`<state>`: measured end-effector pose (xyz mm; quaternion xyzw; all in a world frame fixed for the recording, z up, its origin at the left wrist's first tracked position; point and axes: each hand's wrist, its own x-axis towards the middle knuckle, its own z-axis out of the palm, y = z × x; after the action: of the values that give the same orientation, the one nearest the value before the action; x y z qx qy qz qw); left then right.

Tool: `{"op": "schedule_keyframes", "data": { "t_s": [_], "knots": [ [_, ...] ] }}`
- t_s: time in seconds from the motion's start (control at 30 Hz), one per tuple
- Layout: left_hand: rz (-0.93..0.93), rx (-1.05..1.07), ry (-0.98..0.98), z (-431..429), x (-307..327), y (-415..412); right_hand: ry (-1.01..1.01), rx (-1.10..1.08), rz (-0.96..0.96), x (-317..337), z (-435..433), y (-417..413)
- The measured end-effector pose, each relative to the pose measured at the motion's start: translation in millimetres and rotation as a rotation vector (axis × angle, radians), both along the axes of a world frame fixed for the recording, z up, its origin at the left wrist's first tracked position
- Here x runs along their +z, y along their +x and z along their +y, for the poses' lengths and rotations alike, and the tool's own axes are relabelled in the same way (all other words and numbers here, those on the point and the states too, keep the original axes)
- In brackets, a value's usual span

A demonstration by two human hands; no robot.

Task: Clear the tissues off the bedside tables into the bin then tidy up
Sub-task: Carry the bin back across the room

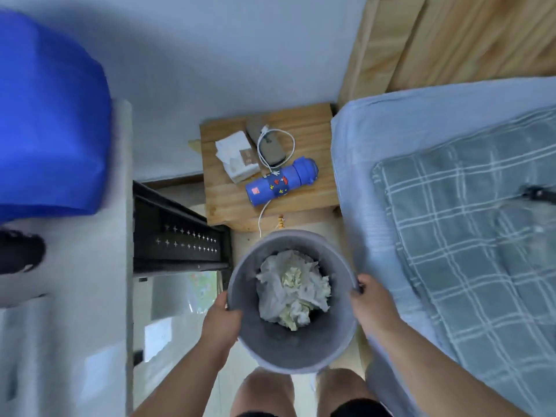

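Observation:
I hold a round grey bin (270, 347) in front of my knees, with crumpled white tissues (293, 291) piled inside it. My left hand (221, 322) grips its left rim and my right hand (371, 302) grips its right rim. Just beyond the bin stands a wooden bedside table (313, 127). On the table lie a white tissue pack (236, 155), a grey phone or power bank (270, 149) with a white cable, and a blue bottle (281, 182) on its side.
A bed with a light blue sheet (391, 121) and a checked blanket (469, 236) fills the right side. A dark metal rack (180, 233) and a white surface (75, 266) with a blue bag (48, 115) stand at the left. Wooden headboard panels (436, 37) rise behind.

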<state>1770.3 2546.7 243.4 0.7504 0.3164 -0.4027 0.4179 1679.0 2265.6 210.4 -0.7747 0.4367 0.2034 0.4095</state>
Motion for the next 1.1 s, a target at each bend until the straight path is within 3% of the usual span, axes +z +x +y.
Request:
{"op": "schedule_keyframes", "data": {
  "t_s": [0.2, 0.3, 0.4, 0.6, 0.87, 1.1],
  "knots": [
    [-0.076, -0.003, -0.149, -7, 176, -11, 0.036, 0.036, -0.145, 177, -32, -14],
    [-0.125, -0.006, -0.244, -8, 232, -9, 0.060, -0.012, -0.267, 248, -45, -28],
    [-0.180, -0.032, -0.340, -10, 272, -11, 0.139, -0.089, -0.272, 298, -41, -48],
    [-0.233, -0.122, -0.463, 8, 313, -13, 0.109, -0.220, -0.324, 345, 17, -98],
    [-0.202, -0.455, -0.603, 71, 335, -36, 0.058, -0.486, -0.382, 365, 136, -183],
    [-0.215, -0.791, -0.630, 54, 361, -112, -0.025, -0.704, -0.415, 378, 198, -326]
  ]
}}
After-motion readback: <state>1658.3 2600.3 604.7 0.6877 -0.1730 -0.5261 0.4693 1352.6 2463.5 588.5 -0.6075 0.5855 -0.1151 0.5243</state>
